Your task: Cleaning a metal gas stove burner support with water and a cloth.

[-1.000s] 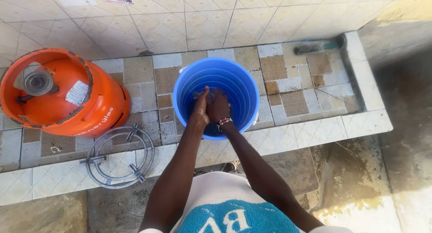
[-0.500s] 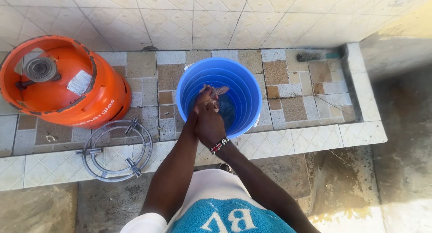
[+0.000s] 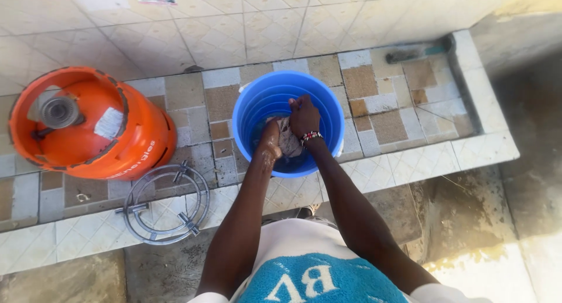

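Nearest the camera, a white-and-teal garment (image 3: 316, 274) covers the person's front, and both bare forearms reach away from it into a blue bucket (image 3: 257, 104) standing on a tiled ledge (image 3: 374, 168). Inside the bucket, low toward its near wall, a pale wet cloth (image 3: 288, 140) is bunched between the two hands. On the left side of the cloth, the left hand (image 3: 270, 138) has its fingers curled onto the fabric, gripping it from the near-left. Just beyond and to the right, the right hand (image 3: 304, 115) is balled into a fist around the upper part of the same cloth, a beaded bracelet (image 3: 310, 137) on its wrist. Both hands touch the cloth and sit close together.

Left of the arms, a round metal burner stand (image 3: 167, 202) lies flat on the ledge's near edge. Farther left, an orange gas cylinder (image 3: 93, 127) stands just beyond the stand. Behind everything rises a pale tiled wall (image 3: 234, 28).
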